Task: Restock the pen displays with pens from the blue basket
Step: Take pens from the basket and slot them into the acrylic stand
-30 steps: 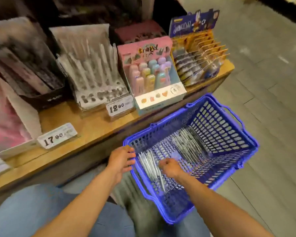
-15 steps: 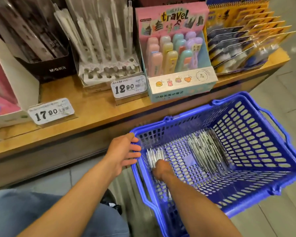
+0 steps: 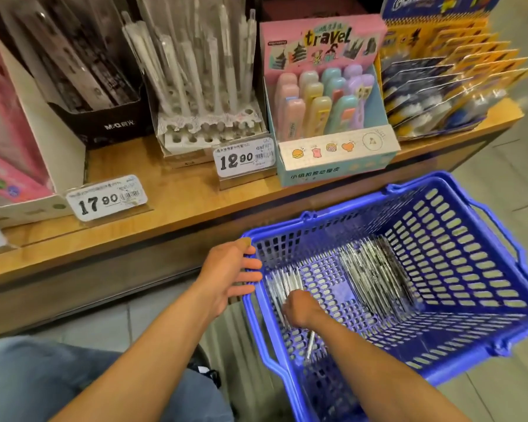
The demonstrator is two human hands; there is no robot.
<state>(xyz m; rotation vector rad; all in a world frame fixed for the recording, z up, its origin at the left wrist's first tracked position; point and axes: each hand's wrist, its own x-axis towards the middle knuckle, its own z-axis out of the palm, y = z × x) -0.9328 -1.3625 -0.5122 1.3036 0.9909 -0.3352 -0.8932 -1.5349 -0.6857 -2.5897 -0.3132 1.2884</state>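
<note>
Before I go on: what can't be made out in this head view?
- Right hand fingers: turned away, so its grip on the white pens is unclear.
- Dark pens in the basket: blurred, count unreadable.
- Pink box: cut by left edge.
- Small print on price tags: too small.

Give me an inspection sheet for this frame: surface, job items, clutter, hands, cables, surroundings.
Surface: wooden shelf, two price tags, 17.90 and 12.90.
Job's things: blue basket on the floor; white pens at its near-left, dark pens mid-floor; white pen display with empty front holes; black pen display.
Clutter: travel eraser box, yellow carded packs, pink box.
Hands: left hand holds the basket rim; right hand on the white pens, grasp unclear.
Cables: nothing seen.
Surroundings: tiled floor.
</note>
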